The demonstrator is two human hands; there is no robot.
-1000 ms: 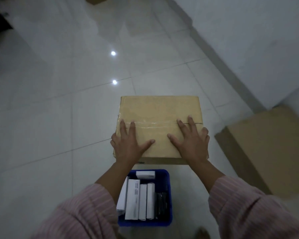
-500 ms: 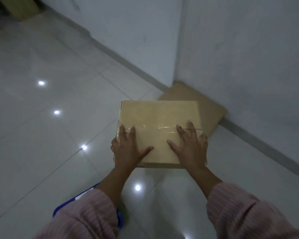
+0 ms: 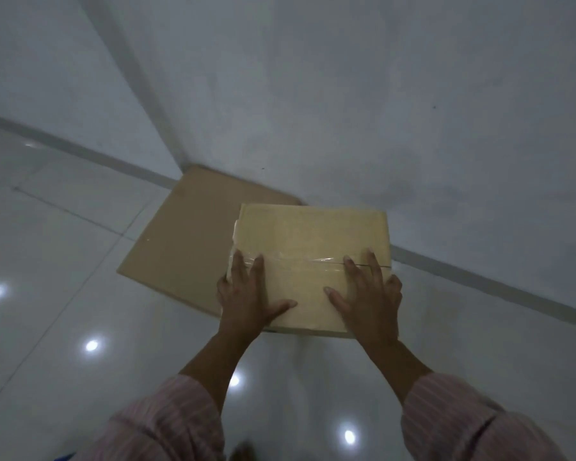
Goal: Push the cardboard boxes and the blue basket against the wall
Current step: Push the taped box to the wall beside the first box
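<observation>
A taped, light-brown cardboard box sits on the floor with its far edge close to the white wall. My left hand and my right hand lie flat on its top near the front edge, fingers spread, pressing on it. A larger, darker cardboard box lies just to its left, against the wall's outer corner. The two boxes overlap in view. Only a blue sliver of the basket shows at the bottom edge, behind my left sleeve.
Glossy white floor tiles with light reflections spread to the left and in front of me. A grey skirting strip runs along the foot of the wall. The wall turns a corner above the larger box.
My view has swung right towards the wall. The box under my hands has slid from beside the basket up near the wall, next to the larger box. The basket has dropped out of view.
</observation>
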